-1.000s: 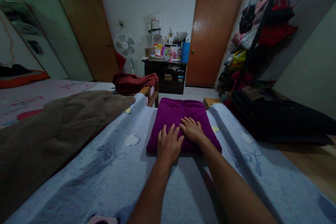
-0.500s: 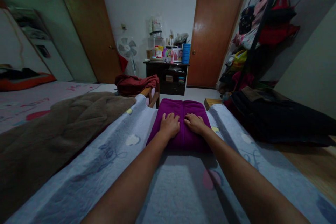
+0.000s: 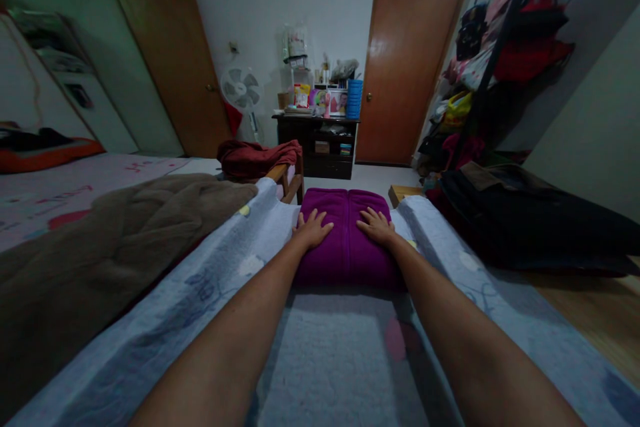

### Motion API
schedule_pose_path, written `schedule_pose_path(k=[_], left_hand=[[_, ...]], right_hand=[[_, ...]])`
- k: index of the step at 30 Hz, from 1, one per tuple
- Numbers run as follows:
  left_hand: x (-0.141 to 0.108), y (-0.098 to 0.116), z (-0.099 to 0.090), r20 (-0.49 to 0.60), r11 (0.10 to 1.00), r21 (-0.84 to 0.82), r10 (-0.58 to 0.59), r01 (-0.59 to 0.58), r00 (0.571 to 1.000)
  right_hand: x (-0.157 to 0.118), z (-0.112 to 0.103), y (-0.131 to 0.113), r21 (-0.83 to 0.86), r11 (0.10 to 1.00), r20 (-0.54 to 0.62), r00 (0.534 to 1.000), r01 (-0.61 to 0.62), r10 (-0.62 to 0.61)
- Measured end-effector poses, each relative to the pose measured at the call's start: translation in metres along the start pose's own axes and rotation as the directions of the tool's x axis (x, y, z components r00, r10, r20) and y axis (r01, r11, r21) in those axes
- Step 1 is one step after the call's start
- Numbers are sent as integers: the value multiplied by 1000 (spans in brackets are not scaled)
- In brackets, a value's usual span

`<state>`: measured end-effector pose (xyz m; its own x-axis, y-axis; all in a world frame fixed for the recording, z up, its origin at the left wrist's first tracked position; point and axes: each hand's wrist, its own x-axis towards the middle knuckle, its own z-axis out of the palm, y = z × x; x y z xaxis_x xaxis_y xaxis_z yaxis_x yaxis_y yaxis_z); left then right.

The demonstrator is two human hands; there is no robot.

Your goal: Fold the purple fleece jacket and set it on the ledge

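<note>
A purple garment (image 3: 345, 260), folded into a thick rectangle with a seam or zip line down its middle, lies on the blue-grey patterned bedspread (image 3: 330, 360). My left hand (image 3: 313, 229) rests on its left part, fingers spread. On the right part lies my right hand (image 3: 376, 225), palm down and fingers apart. Neither hand grips the fabric; both press or rest on its upper face, either side of the middle line.
A brown blanket (image 3: 130, 233) spreads to the left. Dark folded clothes (image 3: 535, 220) are stacked at the right. Beyond the bed are a red cloth (image 3: 257, 159) on a wooden frame, a fan (image 3: 241, 90), a black cabinet (image 3: 313, 147) and a wooden door (image 3: 403, 73).
Both hands have moved apart, toward the outer sides of the purple garment, and their fingers are more spread. The garment's left side looks more squared and tucked in.
</note>
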<state>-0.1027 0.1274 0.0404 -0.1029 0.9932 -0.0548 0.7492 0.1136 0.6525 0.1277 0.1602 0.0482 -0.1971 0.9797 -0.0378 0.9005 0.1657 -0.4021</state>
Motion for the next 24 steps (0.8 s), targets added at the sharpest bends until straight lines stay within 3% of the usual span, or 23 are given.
schedule_pose_path(k=[2,4,6,8,13,18,21,24], left_hand=[[-1,-8,-7,-74,991,-137,-16,5,997],[-4,-19,-17,-94,976,-213,-67,46,993],[-10,-30,-27,-51,954,-276,-131,112,990],[-17,-38,-35,22,919,-353,-179,175,984],[-33,-37,-44,226,800,-522,-206,297,952],[-43,-29,-44,408,676,-610,-179,413,895],[-45,-27,-42,456,608,-649,-170,457,873],[-48,-25,-40,514,496,-703,-144,511,846]], right_hand=[[-2,-6,9,140,989,-85,995,-35,47],[-7,-13,20,372,919,-137,971,-131,195],[-16,-18,30,559,798,-92,939,-226,331],[-27,-22,38,637,711,4,923,-299,384],[-49,-28,40,710,551,249,888,-438,385],[-50,-32,32,759,390,408,848,-521,339],[-48,-32,27,786,308,449,837,-536,312],[-52,-35,24,834,246,428,861,-494,275]])
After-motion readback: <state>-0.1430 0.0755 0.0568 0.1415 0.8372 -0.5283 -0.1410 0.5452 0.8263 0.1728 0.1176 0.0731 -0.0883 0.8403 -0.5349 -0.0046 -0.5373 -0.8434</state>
